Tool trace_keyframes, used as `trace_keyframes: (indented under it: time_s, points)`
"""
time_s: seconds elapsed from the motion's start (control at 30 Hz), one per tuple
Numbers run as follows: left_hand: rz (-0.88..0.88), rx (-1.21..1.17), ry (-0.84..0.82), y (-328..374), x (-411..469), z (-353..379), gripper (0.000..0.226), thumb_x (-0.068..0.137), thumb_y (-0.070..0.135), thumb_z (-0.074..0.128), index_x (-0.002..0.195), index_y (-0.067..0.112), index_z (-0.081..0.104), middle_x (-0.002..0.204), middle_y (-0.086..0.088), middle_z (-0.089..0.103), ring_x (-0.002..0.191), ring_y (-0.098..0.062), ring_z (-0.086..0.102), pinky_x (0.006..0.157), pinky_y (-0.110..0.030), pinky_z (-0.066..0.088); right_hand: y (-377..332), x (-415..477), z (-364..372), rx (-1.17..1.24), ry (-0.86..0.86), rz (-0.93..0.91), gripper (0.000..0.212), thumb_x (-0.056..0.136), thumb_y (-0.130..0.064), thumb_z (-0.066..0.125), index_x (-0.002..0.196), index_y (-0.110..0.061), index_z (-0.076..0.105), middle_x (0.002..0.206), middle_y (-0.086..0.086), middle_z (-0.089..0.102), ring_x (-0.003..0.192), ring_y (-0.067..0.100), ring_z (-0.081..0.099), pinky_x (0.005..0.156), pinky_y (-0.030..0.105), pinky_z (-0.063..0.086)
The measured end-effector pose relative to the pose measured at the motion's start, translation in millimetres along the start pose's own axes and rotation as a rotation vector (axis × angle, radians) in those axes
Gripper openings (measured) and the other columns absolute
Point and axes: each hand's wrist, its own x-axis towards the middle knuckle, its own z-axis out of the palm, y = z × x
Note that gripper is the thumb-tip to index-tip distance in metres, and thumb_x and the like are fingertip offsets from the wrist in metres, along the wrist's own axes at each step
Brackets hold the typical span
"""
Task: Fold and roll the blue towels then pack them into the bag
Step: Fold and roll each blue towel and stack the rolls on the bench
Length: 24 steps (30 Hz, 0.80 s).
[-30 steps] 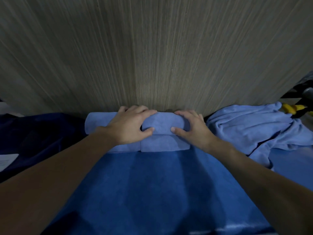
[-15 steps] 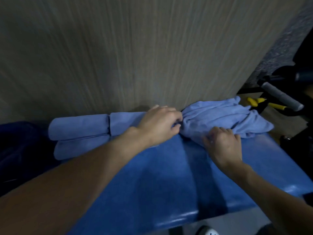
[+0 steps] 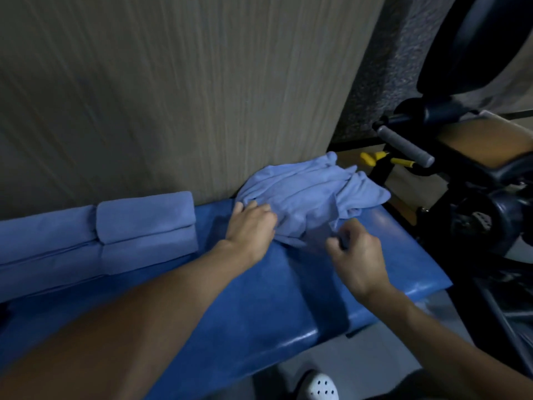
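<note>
L hand [image 3: 251,226] grips towel [image 3: 311,189]; R hand [image 3: 357,255] prob. pinches its near edge. Find two corners, pull clear, spread flat on tabletop [image 3: 259,298] w/o creases.

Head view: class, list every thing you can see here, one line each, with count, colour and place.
rolls: four it seems, light blue, stacked in pairs at left on the bench
towel: one loose heap, light blue, bench's right end, against the panel
bench: one, blue, under the rolls and towel
panel: one, grey-beige wood grain, behind the bench
yellow handles: two, yellow, beyond the towel
machine: one, black, far right
shoe: one, white, bottom edge
left hand: one, grips the towel's left side
right hand: one, fingers curled at the towel's near edge; grip unclear
</note>
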Motion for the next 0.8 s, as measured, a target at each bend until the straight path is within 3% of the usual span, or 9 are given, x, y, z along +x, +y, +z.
trace_keyframes:
  time_s: [0.13, 0.3, 0.37, 0.43, 0.5, 0.57, 0.67, 0.73, 0.8]
  points:
    - [0.011, -0.017, 0.113, 5.8, -1.3, -4.4, 0.014, 0.096, 0.017, 0.047, 0.101, 0.018, 0.06, 0.109, -0.002, 0.062, 0.108, -0.026, 0.055, 0.088, -0.036, 0.033, 9.3, 1.9, -11.8, 0.168, 0.048, 0.148, 0.014, 0.085, -0.009, 0.053, 0.08, -0.015, 0.041, 0.062, -0.003, 0.044, 0.06, 0.021, 0.043, 0.051, 0.036, 0.03]
    - [0.105, -0.294, 0.371, -1.8, -20.9, -28.2, 0.005, 0.087, 0.004, 0.052, 0.083, 0.008, 0.052, 0.074, -0.01, 0.065, 0.066, -0.036, 0.06, 0.066, -0.043, 0.044, 4.1, -0.8, -22.8, 0.218, 0.042, 0.201, 0.017, 0.088, -0.009, 0.048, 0.076, -0.018, 0.04, 0.065, 0.0, 0.045, 0.057, 0.019, 0.044, 0.046, 0.031, 0.031]
    - [0.144, -0.315, 0.416, -6.5, -32.0, -40.2, 0.006, 0.089, 0.007, 0.049, 0.084, 0.008, 0.051, 0.074, -0.011, 0.063, 0.062, -0.036, 0.059, 0.06, -0.042, 0.045, -3.8, -3.0, -26.0, 0.229, 0.031, 0.215, 0.015, 0.087, -0.01, 0.048, 0.078, -0.019, 0.04, 0.068, 0.001, 0.046, 0.061, 0.023, 0.046, 0.054, 0.036, 0.038]
    - [0.195, -0.274, 0.448, -12.3, -44.6, -49.7, 0.012, 0.091, 0.011, 0.042, 0.084, 0.009, 0.052, 0.075, -0.009, 0.061, 0.061, -0.032, 0.058, 0.059, -0.04, 0.043, -11.3, -4.6, -28.8, 0.09, 0.006, 0.256, 0.011, 0.086, -0.015, 0.052, 0.095, -0.015, 0.045, 0.083, 0.003, 0.054, 0.084, 0.033, 0.054, 0.077, 0.045, 0.042]
    - [0.249, -0.286, 0.416, -16.8, -58.5, -56.8, 0.019, 0.092, 0.016, 0.036, 0.085, 0.009, 0.053, 0.077, -0.006, 0.06, 0.065, -0.029, 0.058, 0.063, -0.034, 0.037, -15.3, -7.5, -30.0, -0.075, -0.054, 0.282, 0.032, 0.086, -0.022, 0.057, 0.115, -0.016, 0.046, 0.111, 0.007, 0.054, 0.112, 0.033, 0.048, 0.094, 0.047, 0.033]
    - [0.319, -0.254, 0.382, -18.6, -72.1, -60.4, 0.02, 0.093, 0.017, 0.036, 0.087, 0.011, 0.054, 0.077, -0.003, 0.06, 0.069, -0.025, 0.06, 0.065, -0.035, 0.04, -22.9, -13.6, -30.4, -0.102, -0.151, 0.185, 0.053, 0.083, -0.031, 0.064, 0.131, -0.022, 0.041, 0.124, 0.006, 0.049, 0.12, 0.031, 0.042, 0.095, 0.045, 0.031]
    - [0.398, -0.295, 0.342, -16.6, -88.4, -65.6, 0.015, 0.096, 0.019, 0.038, 0.093, 0.015, 0.052, 0.084, -0.002, 0.061, 0.076, -0.018, 0.054, 0.069, -0.033, 0.038, -32.0, -25.9, -21.4, -0.245, -0.271, -0.098, 0.071, 0.081, -0.04, 0.069, 0.143, -0.035, 0.035, 0.121, 0.001, 0.046, 0.116, 0.027, 0.04, 0.091, 0.041, 0.032]
    - [0.457, -0.342, 0.291, -13.7, -96.6, -73.6, 0.015, 0.099, 0.02, 0.041, 0.097, 0.014, 0.054, 0.089, -0.002, 0.061, 0.078, -0.019, 0.053, 0.071, -0.033, 0.039, -38.3, -31.8, -13.6, -0.19, -0.235, -0.218, 0.056, 0.078, -0.033, 0.067, 0.133, -0.033, 0.053, 0.11, 0.004, 0.049, 0.105, 0.03, 0.044, 0.083, 0.04, 0.035]
    - [0.531, -0.319, 0.272, -10.6, -104.1, -81.1, 0.01, 0.097, 0.014, 0.05, 0.095, 0.011, 0.059, 0.088, -0.002, 0.061, 0.077, -0.018, 0.053, 0.069, -0.031, 0.042, -43.8, -35.2, -8.9, -0.083, -0.14, -0.335, 0.033, 0.07, -0.023, 0.06, 0.101, -0.023, 0.071, 0.096, 0.006, 0.055, 0.088, 0.032, 0.05, 0.07, 0.036, 0.035]
